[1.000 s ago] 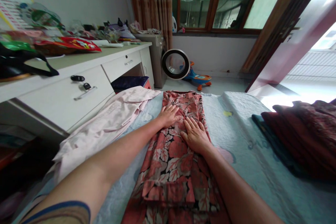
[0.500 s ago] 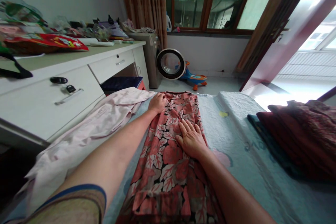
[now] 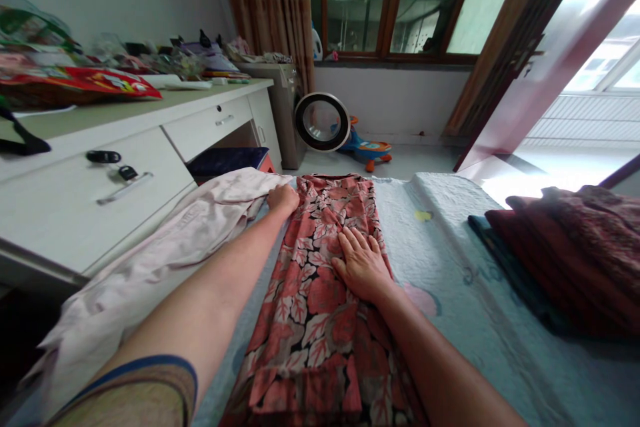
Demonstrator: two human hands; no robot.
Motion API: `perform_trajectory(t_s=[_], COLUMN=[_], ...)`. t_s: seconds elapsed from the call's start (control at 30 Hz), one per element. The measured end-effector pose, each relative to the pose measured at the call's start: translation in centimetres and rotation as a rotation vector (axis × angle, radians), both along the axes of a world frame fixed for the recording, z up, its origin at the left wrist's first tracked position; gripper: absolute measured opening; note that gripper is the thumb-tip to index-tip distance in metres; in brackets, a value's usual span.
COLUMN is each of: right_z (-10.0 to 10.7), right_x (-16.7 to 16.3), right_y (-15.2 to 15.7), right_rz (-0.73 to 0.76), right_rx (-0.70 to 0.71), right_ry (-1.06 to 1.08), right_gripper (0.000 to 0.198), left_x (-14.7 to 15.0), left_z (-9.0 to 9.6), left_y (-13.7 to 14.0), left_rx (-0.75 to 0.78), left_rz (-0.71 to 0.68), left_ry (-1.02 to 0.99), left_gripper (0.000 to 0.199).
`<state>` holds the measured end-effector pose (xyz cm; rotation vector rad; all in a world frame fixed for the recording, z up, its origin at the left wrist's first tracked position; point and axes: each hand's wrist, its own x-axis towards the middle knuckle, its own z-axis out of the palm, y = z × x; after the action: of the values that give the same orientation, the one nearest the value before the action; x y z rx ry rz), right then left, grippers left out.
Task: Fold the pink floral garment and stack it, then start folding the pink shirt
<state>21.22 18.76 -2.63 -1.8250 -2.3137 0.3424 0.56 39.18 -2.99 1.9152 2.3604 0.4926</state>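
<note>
A folded floral garment (image 3: 320, 293), red and black with pale leaves, lies lengthwise on the light blue bed cover (image 3: 420, 267). My left hand (image 3: 283, 200) is at its far left edge, fingers curled in against the cloth; the fingertips are partly hidden. Flat on the garment's right half rests my right hand (image 3: 363, 263), palm down with the fingers stretched out. A pale pink cloth (image 3: 170, 247) lies loosely spread to the left of my left arm.
Folded dark red and teal clothes (image 3: 565, 253) are stacked at the right. A white desk (image 3: 115, 180) cluttered with bags runs along the left. Beyond the bed are a washing machine with its round door (image 3: 323, 121) swung out and a blue ride-on toy (image 3: 367, 147).
My left hand has shifted a little left, from on top of the garment's far left part to its edge. My right hand stays in place on the cloth.
</note>
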Motion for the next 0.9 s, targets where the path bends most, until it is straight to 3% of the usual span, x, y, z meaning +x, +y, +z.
perform_trajectory(t_s=[0.13,0.23,0.5,0.67,0.77,0.83,0.9], right_z=[-0.2,-0.1,0.0,-0.1,-0.3,-0.3,-0.3], right_x=[0.0,0.0,0.0,0.0,0.0,0.0,0.0], right_y=[0.1,0.1,-0.1,-0.1,0.0,0.0,-0.1], right_rz=[0.001,0.001,0.003,0.002,0.006,0.007,0.007], right_rx=[0.0,0.003,0.008,0.012,0.027,0.034,0.039], right_ry=[-0.005,-0.004,0.0,0.003,0.007,0.011,0.012], right_gripper=[0.065,0.064,0.064,0.064,0.064,0.064,0.064], left_x=[0.1,0.3,0.3,-0.1,0.1,0.6,1.2], left_z=[-0.1,0.0,0.2,0.6,0.8,0.8,0.6], left_y=[-0.5,-0.2,1.0,0.9,0.4,0.2,0.0], left_rx=[0.207,0.152,0.045,-0.08,0.06,0.147,0.129], left_rz=[-0.26,-0.439,-0.461,-0.373,-0.306,-0.382,-0.536], left_ry=[0.157,0.253,0.292,0.319,0.295,0.258,0.227], left_gripper=[0.028,0.028,0.037,0.042,0.04,0.042,0.042])
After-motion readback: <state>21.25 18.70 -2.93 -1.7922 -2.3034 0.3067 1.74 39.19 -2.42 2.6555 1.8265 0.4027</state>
